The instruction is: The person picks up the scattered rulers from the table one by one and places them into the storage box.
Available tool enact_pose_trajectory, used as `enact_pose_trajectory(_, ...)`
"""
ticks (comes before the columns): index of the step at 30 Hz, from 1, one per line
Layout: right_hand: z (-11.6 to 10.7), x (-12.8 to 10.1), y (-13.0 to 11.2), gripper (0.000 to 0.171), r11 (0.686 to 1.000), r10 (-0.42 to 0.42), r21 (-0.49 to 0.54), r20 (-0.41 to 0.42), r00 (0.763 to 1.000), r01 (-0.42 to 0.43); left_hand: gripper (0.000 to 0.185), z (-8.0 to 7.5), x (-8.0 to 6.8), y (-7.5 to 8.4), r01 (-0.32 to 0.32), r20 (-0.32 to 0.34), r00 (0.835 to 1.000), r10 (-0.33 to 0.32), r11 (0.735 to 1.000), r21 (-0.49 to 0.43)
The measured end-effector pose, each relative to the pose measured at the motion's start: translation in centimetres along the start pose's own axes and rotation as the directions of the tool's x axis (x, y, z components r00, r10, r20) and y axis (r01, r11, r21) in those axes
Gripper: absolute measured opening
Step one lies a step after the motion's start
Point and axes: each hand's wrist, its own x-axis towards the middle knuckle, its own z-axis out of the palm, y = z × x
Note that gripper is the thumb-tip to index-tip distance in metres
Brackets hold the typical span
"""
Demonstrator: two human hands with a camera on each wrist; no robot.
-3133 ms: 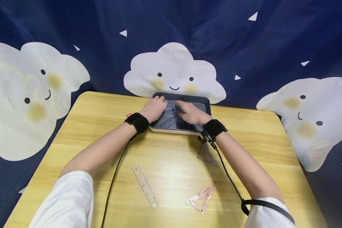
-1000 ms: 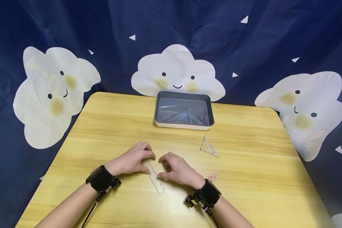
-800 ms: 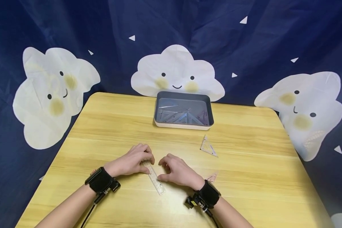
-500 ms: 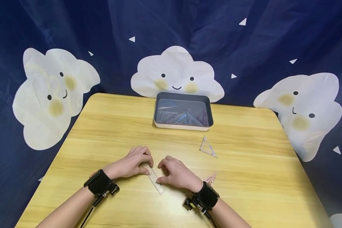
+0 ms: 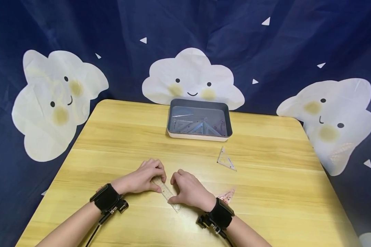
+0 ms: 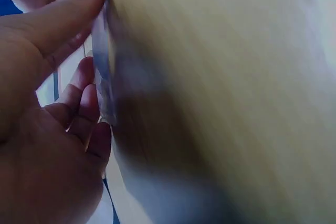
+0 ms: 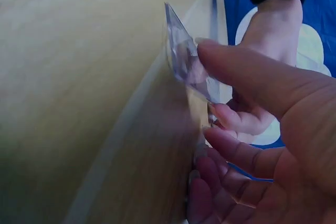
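Observation:
A clear ruler [image 5: 168, 195] slants across the table's near middle. My left hand [image 5: 143, 178] grips its far end, thumb on the near side and fingers on the other. In the left wrist view the ruler [image 6: 105, 87] stands edge-on beside the left fingertips [image 6: 102, 135]. My right hand [image 5: 193, 190] is at the near end, its thumb overlapping the ruler. In the right wrist view the ruler [image 7: 184, 56] is tilted, with the right thumb [image 7: 231, 64] against it. The other right fingers curve loosely below, apart from it.
A dark-lined tray [image 5: 201, 137] holding several clear and bluish drawing tools stands at the table's back edge. A clear set square [image 5: 225, 160] lies to the right. Behind the right wrist is a pink set square [image 5: 227, 196], partly covered. A cloud-printed curtain [image 5: 123, 61] hangs behind.
Both hands have come from the tray to the ruler. Over the last second the left hand drew slightly nearer along it, and the right thumb moved onto its near end.

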Motion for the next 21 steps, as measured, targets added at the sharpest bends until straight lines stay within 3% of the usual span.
enact_pose_trajectory(4, 0.0, 0.1, 0.0, 0.042, 1.0, -0.012, 0.009, 0.009, 1.0, 0.012, 0.029, -0.1, 0.0, 0.4, 0.018, 0.032, 0.999, -0.018, 1.0, 0.008)
enact_pose_trajectory(8, -0.3, 0.2, 0.4, 0.028, 0.995, -0.037, 0.09, 0.034, 0.999, 0.034, 0.025, -0.5, 0.4, 0.7, 0.015, 0.074, 0.997, -0.015, 1.0, 0.001)
enact_pose_trajectory(14, -0.9, -0.1, 1.2, 0.014, 0.978, -0.073, 0.198, 0.049, 0.996, 0.062, 0.016, -1.0, 1.0, 1.1, 0.037, 0.122, 0.992, -0.023, 0.993, -0.112)
enact_pose_trajectory(21, -1.8, -0.4, 2.1, 0.011, 0.966, -0.069, 0.256, 0.087, 0.994, 0.045, 0.009, -0.9, 1.5, 1.3, 0.017, 0.12, 0.993, 0.005, 0.983, -0.181)
